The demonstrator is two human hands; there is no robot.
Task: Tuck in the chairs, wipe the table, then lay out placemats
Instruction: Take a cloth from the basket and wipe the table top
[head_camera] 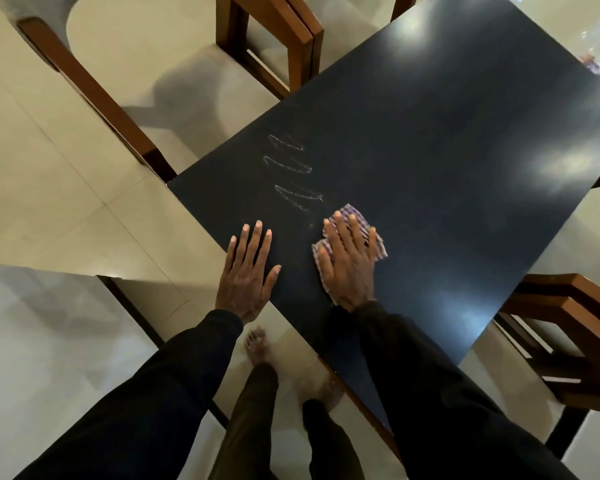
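Observation:
A dark square table (447, 161) fills the middle of the head view. White chalk-like scribbles (291, 168) mark its left part. My right hand (349, 261) lies flat with straight fingers on a small checked cloth (378, 245), pressing it onto the tabletop just below the scribbles. My left hand (248, 271) rests flat and open on the table's near-left edge, holding nothing. A wooden chair with a pale cushion (174, 81) stands at the upper left, its seat partly under the table. Another wooden chair (568, 327) sits at the right side.
Glossy pale floor tiles (49, 188) surround the table. My bare feet (257, 344) and dark trousers show below the near table edge. A further wooden frame (278, 36) stands beyond the table's top-left side.

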